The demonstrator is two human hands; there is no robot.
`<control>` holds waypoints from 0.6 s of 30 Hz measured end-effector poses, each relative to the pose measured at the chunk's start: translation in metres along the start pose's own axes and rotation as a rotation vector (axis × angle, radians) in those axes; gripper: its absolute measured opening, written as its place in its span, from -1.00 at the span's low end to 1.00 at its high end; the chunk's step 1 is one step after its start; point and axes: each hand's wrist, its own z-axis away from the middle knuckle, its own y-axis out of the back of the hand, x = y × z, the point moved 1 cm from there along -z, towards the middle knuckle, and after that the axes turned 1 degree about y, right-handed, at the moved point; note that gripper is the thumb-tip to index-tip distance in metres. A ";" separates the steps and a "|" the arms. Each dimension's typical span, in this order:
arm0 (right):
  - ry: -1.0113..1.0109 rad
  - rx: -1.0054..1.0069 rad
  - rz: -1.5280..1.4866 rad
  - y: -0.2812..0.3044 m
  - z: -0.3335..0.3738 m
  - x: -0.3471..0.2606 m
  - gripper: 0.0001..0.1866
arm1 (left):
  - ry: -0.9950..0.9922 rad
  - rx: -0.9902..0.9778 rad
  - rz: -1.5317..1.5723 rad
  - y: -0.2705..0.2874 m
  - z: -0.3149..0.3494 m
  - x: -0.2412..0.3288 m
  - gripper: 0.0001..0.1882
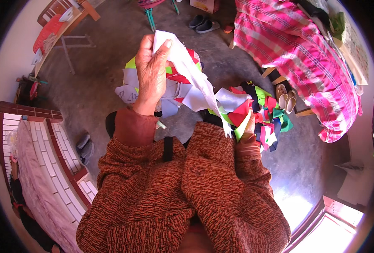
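A white fabric strip (191, 71) hangs raised above a heap of colourful cloth scraps (254, 109) on the grey floor (106, 80). The left hand (151, 69) pinches its top end between thumb and fingers. The right hand (248, 137), mostly hidden by the sleeve, seems to grip the strip's lower end. A pink plaid blanket (296, 55) lies to the right.

1. The light is strong daylight; it comes from the doorway (338, 219), below and to the right of the right hand (249, 141).
2. The floor (296, 202) near that doorway is washed out by glare.
3. The left hand (151, 71) and the white cloth strip (187, 67) are sharp and well lit.
4. Straight edges bend at the rim, and the corners are black.
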 end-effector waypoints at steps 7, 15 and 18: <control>0.027 0.000 0.061 0.025 -0.009 -0.003 -0.43 | -0.100 0.186 0.028 0.008 -0.011 0.010 -0.84; 0.096 -0.018 0.170 0.003 -0.008 0.004 -0.70 | -0.190 0.218 -0.035 0.008 -0.040 0.041 -0.87; 0.104 0.017 0.228 -0.025 0.001 0.007 -0.77 | -0.191 0.132 -0.023 0.001 -0.052 0.050 -0.84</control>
